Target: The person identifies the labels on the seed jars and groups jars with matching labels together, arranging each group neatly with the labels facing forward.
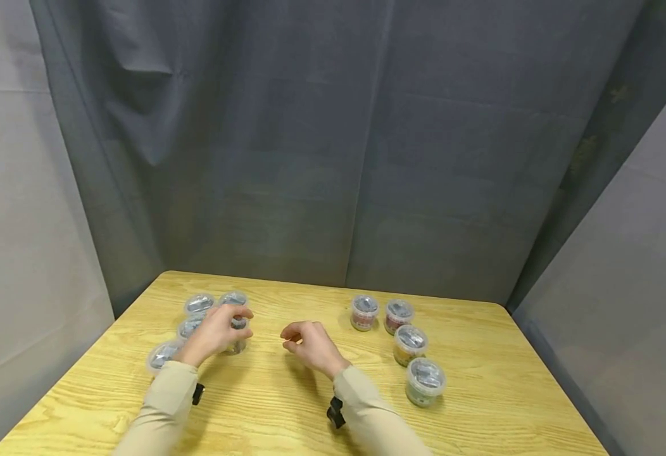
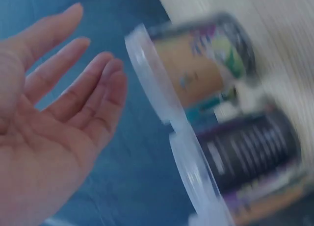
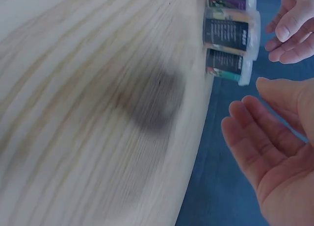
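Observation:
My left hand (image 1: 218, 329) reaches over a cluster of clear-lidded plastic tubs on the table's left side. Its fingers are relaxed and hold nothing. In the left wrist view, labelled tubs stand beside the fingers, one with an orange label (image 2: 191, 71) and one with a dark label (image 2: 245, 152), both blurred. My right hand (image 1: 313, 347) hovers over the middle of the table, its fingers slightly bent and apart from any tub. The right wrist view shows its open palm (image 3: 284, 172), with a stretch of tubs (image 3: 228, 32) beyond. Part of the left cluster is hidden behind my left hand.
On the right stand more tubs: two reddish ones (image 1: 364, 313) at the back, a yellow-orange one (image 1: 409, 345) and a greenish one (image 1: 425, 382) nearer. The wooden table (image 1: 492, 380) ends at a dark grey curtain (image 1: 333, 158), with pale cloth walls at both sides.

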Demonstrator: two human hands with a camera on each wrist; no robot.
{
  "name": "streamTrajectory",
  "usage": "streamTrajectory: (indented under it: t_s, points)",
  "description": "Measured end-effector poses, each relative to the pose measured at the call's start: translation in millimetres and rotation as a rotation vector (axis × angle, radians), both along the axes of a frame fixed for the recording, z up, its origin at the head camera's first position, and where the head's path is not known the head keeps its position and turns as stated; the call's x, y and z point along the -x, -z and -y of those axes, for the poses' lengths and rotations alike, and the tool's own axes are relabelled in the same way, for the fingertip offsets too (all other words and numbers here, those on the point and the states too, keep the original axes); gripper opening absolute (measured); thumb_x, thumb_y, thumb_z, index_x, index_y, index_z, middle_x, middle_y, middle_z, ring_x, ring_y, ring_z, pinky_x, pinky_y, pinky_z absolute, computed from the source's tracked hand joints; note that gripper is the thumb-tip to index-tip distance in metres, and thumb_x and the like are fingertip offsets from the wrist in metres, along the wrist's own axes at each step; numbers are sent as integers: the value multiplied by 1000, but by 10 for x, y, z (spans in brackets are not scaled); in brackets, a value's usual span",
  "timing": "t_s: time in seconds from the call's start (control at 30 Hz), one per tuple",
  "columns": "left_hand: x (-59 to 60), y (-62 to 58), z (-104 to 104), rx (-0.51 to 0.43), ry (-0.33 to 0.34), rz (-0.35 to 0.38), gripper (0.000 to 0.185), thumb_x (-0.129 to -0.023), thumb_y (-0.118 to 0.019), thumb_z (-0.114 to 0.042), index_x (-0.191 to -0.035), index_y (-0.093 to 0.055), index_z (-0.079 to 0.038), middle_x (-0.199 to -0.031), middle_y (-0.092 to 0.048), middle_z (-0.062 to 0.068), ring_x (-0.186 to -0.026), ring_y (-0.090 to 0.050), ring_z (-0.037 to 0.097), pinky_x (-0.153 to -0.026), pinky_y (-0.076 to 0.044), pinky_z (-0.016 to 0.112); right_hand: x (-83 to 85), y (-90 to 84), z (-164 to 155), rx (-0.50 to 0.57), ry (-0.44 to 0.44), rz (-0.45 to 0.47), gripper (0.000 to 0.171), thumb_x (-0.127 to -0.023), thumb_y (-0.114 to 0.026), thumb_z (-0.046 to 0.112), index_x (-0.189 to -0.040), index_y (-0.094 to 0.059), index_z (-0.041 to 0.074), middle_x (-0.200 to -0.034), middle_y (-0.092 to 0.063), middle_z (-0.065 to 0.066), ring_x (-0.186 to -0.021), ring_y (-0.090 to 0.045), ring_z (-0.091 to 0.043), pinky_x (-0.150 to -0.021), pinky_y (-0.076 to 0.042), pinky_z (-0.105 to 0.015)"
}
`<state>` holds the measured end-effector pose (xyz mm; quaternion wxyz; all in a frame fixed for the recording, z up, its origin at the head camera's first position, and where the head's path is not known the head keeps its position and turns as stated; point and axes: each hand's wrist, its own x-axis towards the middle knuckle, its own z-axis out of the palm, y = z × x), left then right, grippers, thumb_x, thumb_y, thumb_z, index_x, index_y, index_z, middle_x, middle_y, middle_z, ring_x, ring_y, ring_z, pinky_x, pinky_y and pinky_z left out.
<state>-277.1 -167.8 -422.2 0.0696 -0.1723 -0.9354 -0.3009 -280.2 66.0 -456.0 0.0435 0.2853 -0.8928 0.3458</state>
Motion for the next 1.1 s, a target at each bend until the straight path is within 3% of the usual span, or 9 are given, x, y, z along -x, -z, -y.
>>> streamTrajectory:
  t_s: [0.23, 0.4, 0.67, 1.0, 1.1]
  points:
    - [13, 5, 253, 78, -19, 18, 32, -82, -79, -16, -111, -71, -5, -115, -68, 14, -110, -61, 36, -90, -51, 53, 69, 12, 300, -90, -64, -74, 21, -92, -66, 5, -113, -72, 4, -110, -73, -6, -95, -69, -13, -82, -55, -19]
    - [57, -16, 326, 150, -27, 47, 35, -78, -83, -18, -108, -71, -4, -112, -67, 15, -96, -59, 28, -81, -52, 46, 65, -9, 473, -170, -56, -91, 36, -92, -66, 5, -128, -64, 10, -128, -66, -7, -108, -67, -21, -87, -56, -22]
    - [86, 59, 347, 168, -22, 32, 21, -75, -83, -14, -91, -70, -11, -101, -67, 10, -83, -56, 22, -72, -50, 39, 52, 14, 679, -218, -54, -101, 48, -89, -66, 2, -136, -59, 14, -135, -62, -3, -126, -57, -19, -106, -48, -30]
    - [81, 115, 317, 189, -38, 10, 27, -69, -86, -15, -74, -60, -18, -80, -59, 2, -70, -48, 17, -60, -39, 30, 11, 21, 762, -216, 12, -20, 47, -90, -68, 7, -134, -59, 19, -138, -60, -1, -128, -55, -18, -106, -48, -33]
    - [83, 135, 295, 194, -34, -20, 29, -67, -87, -18, -69, -58, -19, -75, -58, -1, -69, -48, 16, -59, -39, 30, 14, 31, 740, -185, 34, -3, 44, -89, -69, 5, -130, -62, 20, -134, -62, 0, -118, -61, -17, -99, -52, -31]
